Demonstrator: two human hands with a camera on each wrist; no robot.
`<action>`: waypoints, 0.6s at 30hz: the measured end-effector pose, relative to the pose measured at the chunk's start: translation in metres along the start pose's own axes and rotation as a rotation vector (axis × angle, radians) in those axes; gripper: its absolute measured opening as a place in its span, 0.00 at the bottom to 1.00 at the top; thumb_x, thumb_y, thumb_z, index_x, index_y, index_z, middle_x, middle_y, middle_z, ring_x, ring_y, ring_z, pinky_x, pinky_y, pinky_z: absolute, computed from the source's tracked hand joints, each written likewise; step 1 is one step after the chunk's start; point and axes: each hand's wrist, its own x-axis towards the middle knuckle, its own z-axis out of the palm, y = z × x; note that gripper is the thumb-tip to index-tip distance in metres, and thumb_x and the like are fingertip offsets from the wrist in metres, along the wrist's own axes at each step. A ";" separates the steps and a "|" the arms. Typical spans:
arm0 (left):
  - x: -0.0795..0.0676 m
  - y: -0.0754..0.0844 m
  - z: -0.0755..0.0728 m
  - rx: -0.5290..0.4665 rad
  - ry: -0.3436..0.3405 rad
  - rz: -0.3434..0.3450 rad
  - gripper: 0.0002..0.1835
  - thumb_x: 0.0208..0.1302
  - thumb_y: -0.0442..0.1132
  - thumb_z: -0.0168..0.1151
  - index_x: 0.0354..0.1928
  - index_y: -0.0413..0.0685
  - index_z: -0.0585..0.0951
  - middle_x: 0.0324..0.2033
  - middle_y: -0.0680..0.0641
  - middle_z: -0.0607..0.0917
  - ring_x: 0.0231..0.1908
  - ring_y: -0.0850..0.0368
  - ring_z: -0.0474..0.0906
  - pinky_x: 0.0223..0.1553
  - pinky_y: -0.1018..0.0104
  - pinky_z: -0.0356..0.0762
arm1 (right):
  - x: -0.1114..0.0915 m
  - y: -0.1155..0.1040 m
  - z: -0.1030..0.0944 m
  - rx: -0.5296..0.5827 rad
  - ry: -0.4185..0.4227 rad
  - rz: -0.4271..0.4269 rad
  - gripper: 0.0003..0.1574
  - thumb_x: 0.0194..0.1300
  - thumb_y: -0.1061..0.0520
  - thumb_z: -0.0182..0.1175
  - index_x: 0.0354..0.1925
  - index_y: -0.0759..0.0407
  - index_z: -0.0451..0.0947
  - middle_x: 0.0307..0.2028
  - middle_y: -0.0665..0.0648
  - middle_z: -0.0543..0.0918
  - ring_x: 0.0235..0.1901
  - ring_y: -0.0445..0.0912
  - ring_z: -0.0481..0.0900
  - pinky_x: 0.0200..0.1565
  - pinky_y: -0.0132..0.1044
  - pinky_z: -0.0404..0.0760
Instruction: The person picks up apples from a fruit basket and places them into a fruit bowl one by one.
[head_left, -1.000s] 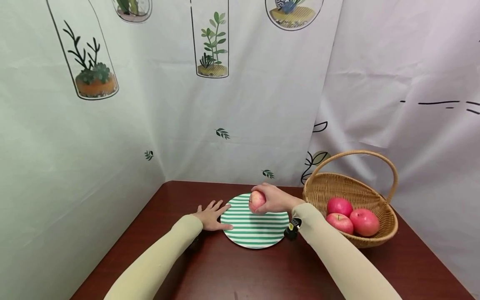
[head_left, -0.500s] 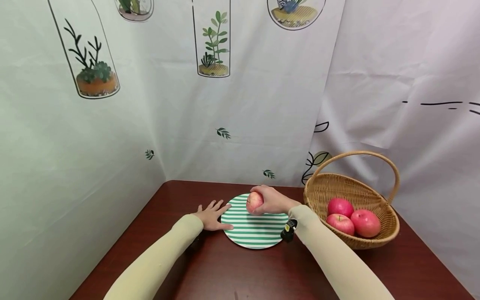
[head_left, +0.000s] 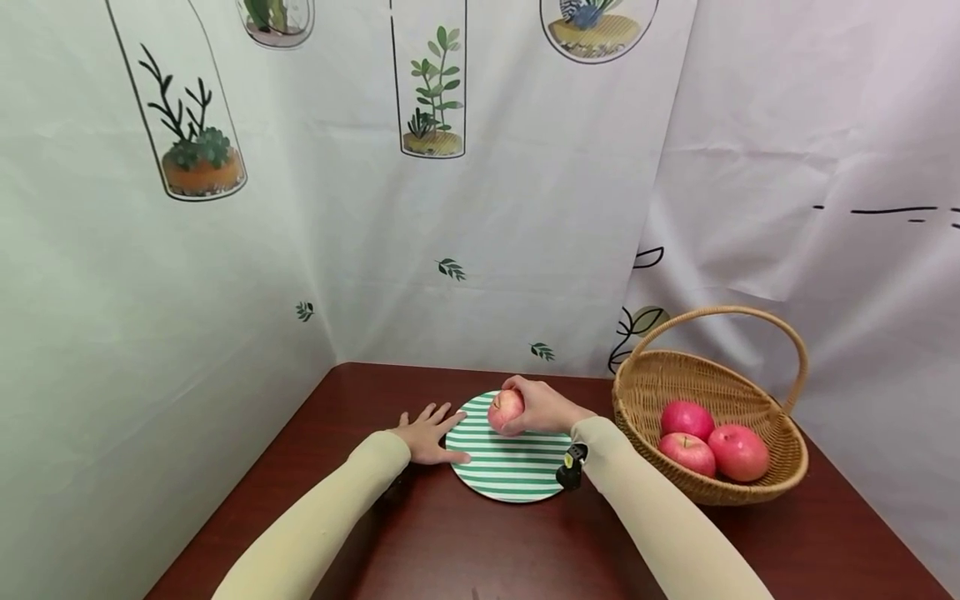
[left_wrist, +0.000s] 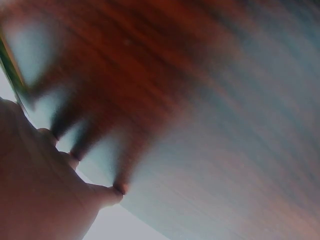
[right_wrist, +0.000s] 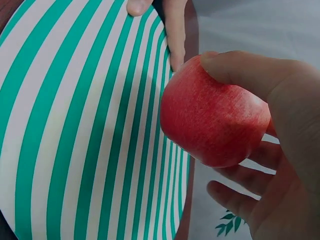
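Note:
My right hand (head_left: 546, 406) grips a red apple (head_left: 506, 411) over the back part of a round placemat (head_left: 510, 477) with green and white stripes. In the right wrist view the thumb and fingers curl round the apple (right_wrist: 215, 112), which overlaps the striped surface (right_wrist: 95, 125). My left hand (head_left: 426, 437) lies with spread, straight fingers at the placemat's left edge, thumb and forefinger on its rim. The left wrist view shows that hand (left_wrist: 45, 180) low over the dark wood, the placemat's edge (left_wrist: 12, 70) at far left.
A wicker basket (head_left: 787, 467) with a tall handle stands on the right, holding several red apples (head_left: 738, 452). The brown table (head_left: 480, 550) meets printed white cloth walls (head_left: 375, 275) behind and at the left. A black wrist device (head_left: 572, 467) hangs at the right cuff.
The right hand has moved slightly left and down with the apple, nearer the placemat. The left hand has stayed at the placemat's edge. The head view has shifted a little.

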 end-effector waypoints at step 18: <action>0.003 -0.003 0.005 -0.045 -0.005 0.006 0.57 0.53 0.85 0.48 0.81 0.67 0.51 0.81 0.45 0.47 0.80 0.40 0.40 0.70 0.25 0.38 | 0.009 0.002 0.013 0.038 0.036 0.025 0.47 0.53 0.47 0.78 0.64 0.59 0.68 0.50 0.54 0.80 0.45 0.45 0.78 0.47 0.39 0.82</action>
